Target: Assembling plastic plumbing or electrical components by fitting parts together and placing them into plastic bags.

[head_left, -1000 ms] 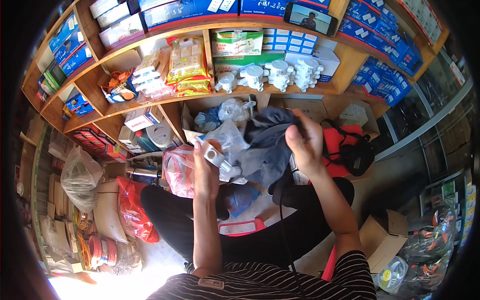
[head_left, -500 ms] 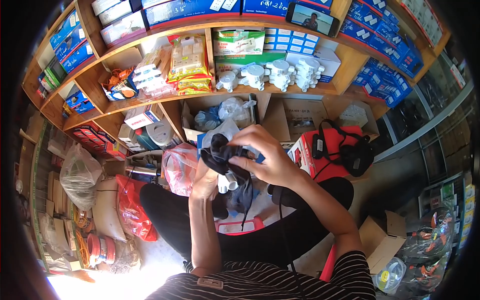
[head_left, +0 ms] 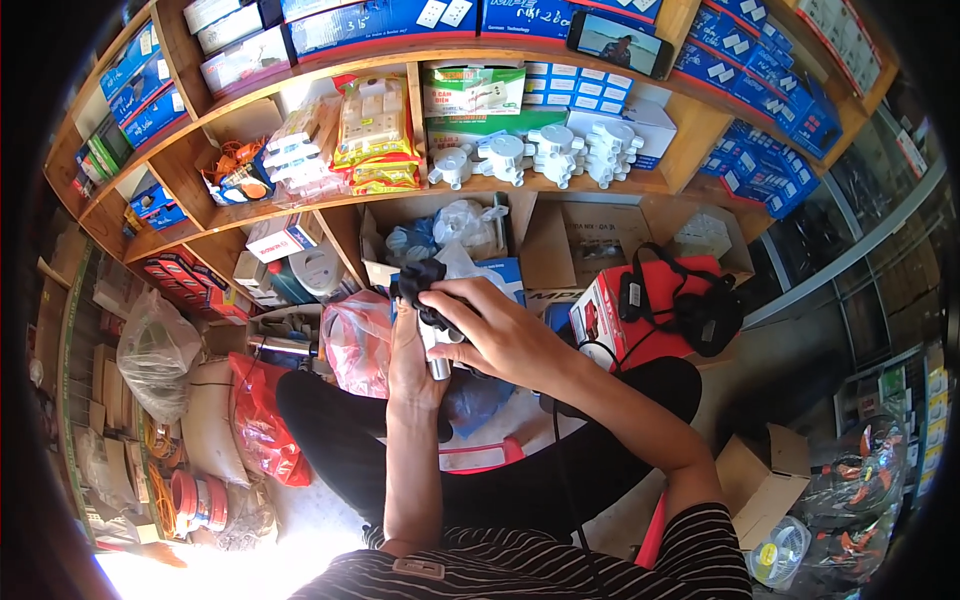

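Note:
In my left hand [head_left: 408,362] is a white plastic fitting with a round pipe spout [head_left: 439,362], mostly covered by my fingers and a cloth. It resembles the round white junction boxes [head_left: 506,158] stacked on the shelf in front. My right hand [head_left: 505,340] presses a black cloth [head_left: 422,278] against the fitting, fingers closed on the fabric. Both hands meet in front of my chest, above my crossed legs. How far the cloth wraps round the back of the fitting is hidden.
A phone [head_left: 620,46] leans on the upper shelf among blue boxes. To the right, a red box [head_left: 600,310] bears a black strap with a cable [head_left: 700,310]. Left of my knee lie a pink plastic bag [head_left: 356,340] and a red bag [head_left: 265,420]. An open carton [head_left: 765,480] stands at right.
My right hand has come down and left over the fitting, and the cloth's dangling end no longer shows. The spout now points more downward. My left hand still grips the fitting.

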The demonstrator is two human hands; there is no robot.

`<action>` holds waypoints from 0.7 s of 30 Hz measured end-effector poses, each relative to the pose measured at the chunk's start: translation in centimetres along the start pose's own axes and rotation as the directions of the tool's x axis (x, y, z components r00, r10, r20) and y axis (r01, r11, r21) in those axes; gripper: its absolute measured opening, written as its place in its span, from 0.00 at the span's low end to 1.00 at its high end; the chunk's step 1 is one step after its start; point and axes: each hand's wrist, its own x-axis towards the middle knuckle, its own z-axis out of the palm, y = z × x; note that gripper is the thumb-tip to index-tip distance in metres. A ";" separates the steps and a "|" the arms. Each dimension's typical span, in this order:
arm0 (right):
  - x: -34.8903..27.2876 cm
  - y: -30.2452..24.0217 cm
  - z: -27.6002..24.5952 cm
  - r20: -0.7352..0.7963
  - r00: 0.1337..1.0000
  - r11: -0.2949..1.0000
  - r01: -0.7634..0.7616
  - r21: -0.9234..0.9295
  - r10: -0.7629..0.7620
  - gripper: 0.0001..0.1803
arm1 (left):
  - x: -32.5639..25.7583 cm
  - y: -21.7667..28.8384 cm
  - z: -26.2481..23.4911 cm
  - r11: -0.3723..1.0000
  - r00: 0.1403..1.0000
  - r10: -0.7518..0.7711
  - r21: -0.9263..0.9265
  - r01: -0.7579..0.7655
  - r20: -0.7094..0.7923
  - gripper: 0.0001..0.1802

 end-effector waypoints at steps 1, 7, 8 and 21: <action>0.0 0.0 0.0 -0.015 1.000 1.000 0.017 -0.012 -0.017 0.40 | 0.0 -0.1 0.1 1.000 0.999 0.002 -0.003 -0.002 -0.040 0.19; -0.3 -0.4 -0.4 -0.090 0.996 0.999 0.027 0.019 -0.025 0.26 | 0.2 1.2 2.2 0.925 0.975 0.152 0.371 -0.082 -0.161 0.16; -0.4 -0.5 -0.6 -0.028 0.999 0.999 0.045 0.022 -0.045 0.27 | 0.0 1.6 2.9 0.900 0.971 0.178 0.425 -0.096 -0.158 0.15; 0.5 0.1 -3.0 -0.208 0.962 0.961 -0.122 0.249 0.176 0.25 | 0.3 0.4 3.0 0.869 0.989 0.068 0.494 0.007 -0.135 0.14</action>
